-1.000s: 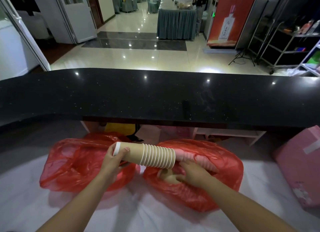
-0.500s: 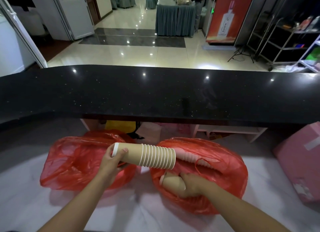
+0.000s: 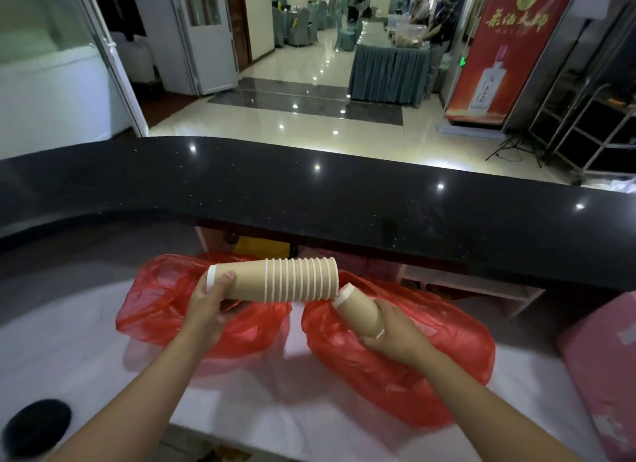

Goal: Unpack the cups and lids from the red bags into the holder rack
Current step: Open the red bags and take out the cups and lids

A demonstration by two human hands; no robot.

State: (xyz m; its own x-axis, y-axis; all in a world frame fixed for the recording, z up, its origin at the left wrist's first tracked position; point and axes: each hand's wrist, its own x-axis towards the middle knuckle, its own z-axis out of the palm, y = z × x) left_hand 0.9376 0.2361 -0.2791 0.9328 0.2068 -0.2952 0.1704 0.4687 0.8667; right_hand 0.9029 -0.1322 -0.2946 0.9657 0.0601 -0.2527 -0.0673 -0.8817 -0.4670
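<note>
Right hand (image 3: 395, 334) is gripping a single brown cup (image 3: 359, 312), fingers wrapped round it, above the right red bag (image 3: 430, 365). Left hand (image 3: 206, 310) is clasping the narrow end of a nested cup stack (image 3: 275, 279), lying sideways over the left red bag (image 3: 158, 299). Both bags are sitting on the white surface (image 3: 86, 351); black counter (image 3: 309, 200) is running behind.

Head view, forward-down, close over hands (image 3: 395, 334)

Cup stack (image 3: 275, 281) lies sideways betw. L fingers (image 3: 225, 279) & R fingers (image 3: 382, 308); single cup (image 3: 359, 312) in R fingers, touching stack's end. Two bags (image 3: 413, 368) on desk (image 3: 86, 351) beneath.
</note>
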